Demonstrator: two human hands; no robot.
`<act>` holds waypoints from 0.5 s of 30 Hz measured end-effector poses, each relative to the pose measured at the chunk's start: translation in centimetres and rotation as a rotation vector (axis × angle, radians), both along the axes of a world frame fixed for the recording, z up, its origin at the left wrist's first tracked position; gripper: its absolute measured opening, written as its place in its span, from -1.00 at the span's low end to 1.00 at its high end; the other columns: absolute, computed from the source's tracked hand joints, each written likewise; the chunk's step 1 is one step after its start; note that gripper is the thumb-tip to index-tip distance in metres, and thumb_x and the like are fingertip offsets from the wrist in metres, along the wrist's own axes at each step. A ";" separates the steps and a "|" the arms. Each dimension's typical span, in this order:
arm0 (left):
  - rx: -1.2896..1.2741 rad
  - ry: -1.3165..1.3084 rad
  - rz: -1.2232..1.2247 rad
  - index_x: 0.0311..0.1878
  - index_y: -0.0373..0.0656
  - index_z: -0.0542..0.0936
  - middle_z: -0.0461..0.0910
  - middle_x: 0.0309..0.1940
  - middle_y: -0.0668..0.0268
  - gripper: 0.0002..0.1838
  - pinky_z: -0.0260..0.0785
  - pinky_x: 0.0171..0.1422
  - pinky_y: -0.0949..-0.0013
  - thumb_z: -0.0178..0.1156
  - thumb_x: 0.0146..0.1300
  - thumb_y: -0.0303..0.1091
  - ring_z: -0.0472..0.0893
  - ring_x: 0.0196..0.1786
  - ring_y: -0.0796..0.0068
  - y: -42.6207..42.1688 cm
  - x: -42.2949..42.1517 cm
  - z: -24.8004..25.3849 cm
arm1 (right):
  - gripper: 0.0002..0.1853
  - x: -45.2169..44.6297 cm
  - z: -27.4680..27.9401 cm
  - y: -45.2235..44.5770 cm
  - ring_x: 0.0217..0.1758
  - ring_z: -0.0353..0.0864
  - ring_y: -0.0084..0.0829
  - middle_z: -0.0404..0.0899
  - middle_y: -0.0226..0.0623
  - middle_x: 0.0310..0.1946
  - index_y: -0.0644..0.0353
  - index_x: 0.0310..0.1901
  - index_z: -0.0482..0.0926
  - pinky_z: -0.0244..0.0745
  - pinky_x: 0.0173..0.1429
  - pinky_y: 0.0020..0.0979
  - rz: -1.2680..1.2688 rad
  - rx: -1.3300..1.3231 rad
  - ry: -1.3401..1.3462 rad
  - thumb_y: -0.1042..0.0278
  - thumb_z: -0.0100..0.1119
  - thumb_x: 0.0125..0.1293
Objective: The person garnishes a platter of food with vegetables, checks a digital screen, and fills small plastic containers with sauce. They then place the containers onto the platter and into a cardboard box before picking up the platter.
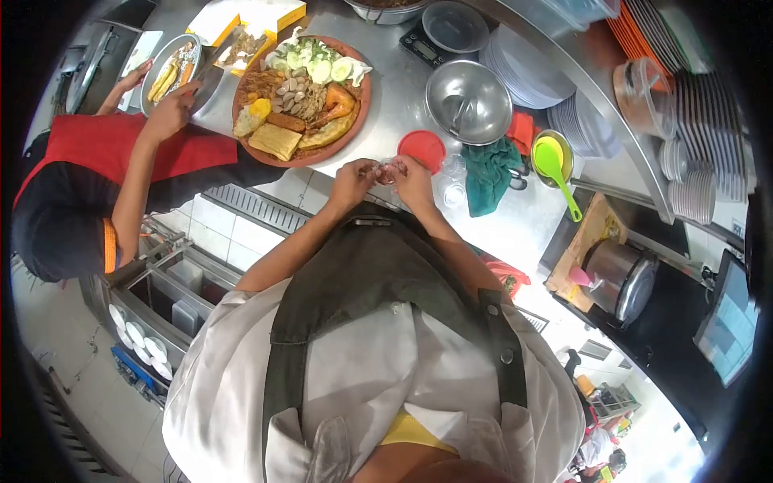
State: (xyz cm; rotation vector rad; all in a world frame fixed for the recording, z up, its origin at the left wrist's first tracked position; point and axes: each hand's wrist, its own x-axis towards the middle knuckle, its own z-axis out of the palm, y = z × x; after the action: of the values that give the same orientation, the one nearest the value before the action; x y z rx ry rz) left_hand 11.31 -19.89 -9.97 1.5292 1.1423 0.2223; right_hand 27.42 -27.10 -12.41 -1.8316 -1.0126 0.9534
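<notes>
My left hand (352, 185) and my right hand (415, 185) meet at the counter's near edge. Fingers of both are closed around a small clear plastic cup (388, 173) with something reddish in it; the details are too small to tell. Just beyond lies a round red lid (422, 151). Several clear plastic cups (453, 181) stand beside my right hand. Up and to the left of my hands is a large clay platter (364, 121) heaped with sliced cucumber, shredded meat, a chicken leg, plantain and other food.
At left, a co-worker's hand (167, 115) holds a utensil near a food-filled bowl (145, 90). A yellow takeout box (290, 12) sits behind the platter. Rightward are a steel bowl (469, 101), green cloth (489, 173), green spoon (551, 161), stacked plates (523, 68) and an overhead shelf (600, 97).
</notes>
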 end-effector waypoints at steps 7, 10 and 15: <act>0.079 -0.021 0.105 0.05 -0.30 0.68 0.72 -0.26 0.33 -0.69 0.47 -0.21 0.49 0.36 0.23 -0.51 0.58 -0.32 0.66 -0.3 -0.4 -0.9 | -0.75 2.2 2.1 1.0 -0.10 0.70 0.00 0.70 -0.05 -0.20 0.17 -0.02 0.70 0.54 0.05 -0.11 0.206 -0.217 -0.077 0.32 0.23 0.32; 0.095 -0.011 0.137 -0.01 -0.29 0.71 0.73 -0.23 0.33 -0.71 0.46 -0.19 0.50 0.40 0.19 -0.50 0.58 -0.31 0.67 -0.3 -0.2 -0.3 | -0.77 2.2 1.4 1.8 -0.04 0.69 -0.01 0.70 -0.03 -0.17 0.17 -0.06 0.70 0.54 0.08 -0.13 0.236 -0.242 -0.031 0.36 0.27 0.27; 0.049 -0.101 0.169 0.04 -0.31 0.67 0.71 -0.20 0.31 -0.66 0.47 -0.22 0.49 0.42 0.19 -0.48 0.59 -0.33 0.64 -0.7 -0.4 -0.6 | -0.79 2.5 1.7 2.8 -0.27 0.72 -0.15 0.69 -0.06 -0.31 0.23 -0.11 0.64 0.56 -0.16 -0.18 0.362 -0.219 -0.230 0.39 0.31 0.23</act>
State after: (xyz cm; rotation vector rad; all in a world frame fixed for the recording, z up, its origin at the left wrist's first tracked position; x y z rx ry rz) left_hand 10.92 -20.55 -10.56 1.4483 1.1938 0.4403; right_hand 29.97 -24.32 -10.72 -2.0114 -1.4677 1.1200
